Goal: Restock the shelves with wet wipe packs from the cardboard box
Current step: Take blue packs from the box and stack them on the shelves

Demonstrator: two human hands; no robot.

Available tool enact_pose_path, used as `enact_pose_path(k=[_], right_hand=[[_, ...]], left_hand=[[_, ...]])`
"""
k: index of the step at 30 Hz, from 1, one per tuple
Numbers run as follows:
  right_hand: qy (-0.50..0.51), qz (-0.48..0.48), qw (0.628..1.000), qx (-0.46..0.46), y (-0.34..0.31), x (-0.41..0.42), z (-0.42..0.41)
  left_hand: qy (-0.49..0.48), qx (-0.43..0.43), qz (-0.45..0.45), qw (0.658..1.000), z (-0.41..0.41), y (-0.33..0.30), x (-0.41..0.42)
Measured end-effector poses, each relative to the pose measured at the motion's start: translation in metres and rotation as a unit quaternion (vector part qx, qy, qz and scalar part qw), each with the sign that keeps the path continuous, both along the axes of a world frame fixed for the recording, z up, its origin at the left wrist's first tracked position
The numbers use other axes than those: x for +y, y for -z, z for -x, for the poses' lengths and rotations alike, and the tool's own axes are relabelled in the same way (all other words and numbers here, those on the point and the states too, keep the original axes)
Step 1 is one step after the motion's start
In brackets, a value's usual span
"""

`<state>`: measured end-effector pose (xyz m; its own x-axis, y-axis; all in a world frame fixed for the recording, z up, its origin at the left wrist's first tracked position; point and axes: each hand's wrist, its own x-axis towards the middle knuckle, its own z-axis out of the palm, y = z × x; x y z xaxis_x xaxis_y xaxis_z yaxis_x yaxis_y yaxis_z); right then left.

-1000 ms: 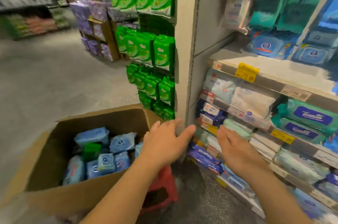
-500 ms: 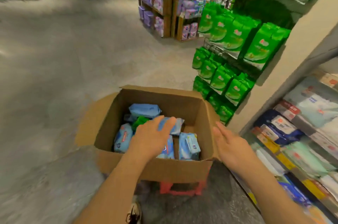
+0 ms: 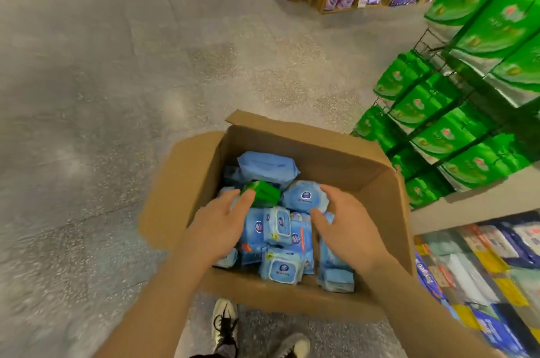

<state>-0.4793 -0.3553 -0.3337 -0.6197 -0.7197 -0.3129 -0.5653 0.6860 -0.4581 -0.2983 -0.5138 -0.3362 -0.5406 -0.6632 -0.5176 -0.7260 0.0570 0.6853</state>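
Open cardboard box [image 3: 336, 153] at lower centre of the frame, blue wet wipe packs [image 3: 280, 240] piled inside with one green pack [image 3: 263, 192], left hand [image 3: 217, 226] and right hand [image 3: 346, 226] over the packs, fingers spread, gripping nothing, shelves [image 3: 482, 264] at lower right, floor [image 3: 102, 79] across the left

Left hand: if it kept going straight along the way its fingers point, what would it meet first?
Most likely the small green pack lying on the blue wet wipe packs in the cardboard box. The left hand points its open fingertips right at it; whether they already touch is unclear from this view.
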Motion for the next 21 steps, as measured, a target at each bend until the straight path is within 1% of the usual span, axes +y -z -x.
enact_pose_path(k=[3, 6, 8, 13, 15, 17, 21], right_hand=[[-0.029, -0.018, 0.999, 0.026, 0.030, -0.017, 0.022], [-0.087, -0.039, 0.994, 0.048, 0.088, -0.063, 0.058], [-0.121, -0.034, 0.990, 0.067, 0.130, -0.094, 0.076], [-0.192, -0.039, 0.975, 0.101, 0.224, -0.160, 0.100], [-0.205, -0.046, 0.971, 0.111, 0.244, -0.172, 0.099], [-0.196, -0.050, 0.971, 0.131, 0.256, -0.177, 0.096], [-0.187, -0.094, 0.960, 0.185, 0.255, -0.185, 0.090]], left_hand=[[0.016, 0.001, -0.007, 1.000, -0.003, 0.014, -0.004], [-0.012, -0.012, -0.010, 1.000, 0.011, 0.051, -0.017], [-0.030, -0.020, -0.012, 0.999, 0.021, 0.078, -0.023], [-0.041, -0.028, -0.027, 0.998, 0.032, 0.130, -0.034], [-0.043, -0.037, -0.029, 0.998, 0.030, 0.140, -0.036], [-0.055, -0.049, -0.026, 0.997, 0.025, 0.145, -0.036], [-0.062, -0.052, -0.040, 0.996, 0.016, 0.149, -0.032]])
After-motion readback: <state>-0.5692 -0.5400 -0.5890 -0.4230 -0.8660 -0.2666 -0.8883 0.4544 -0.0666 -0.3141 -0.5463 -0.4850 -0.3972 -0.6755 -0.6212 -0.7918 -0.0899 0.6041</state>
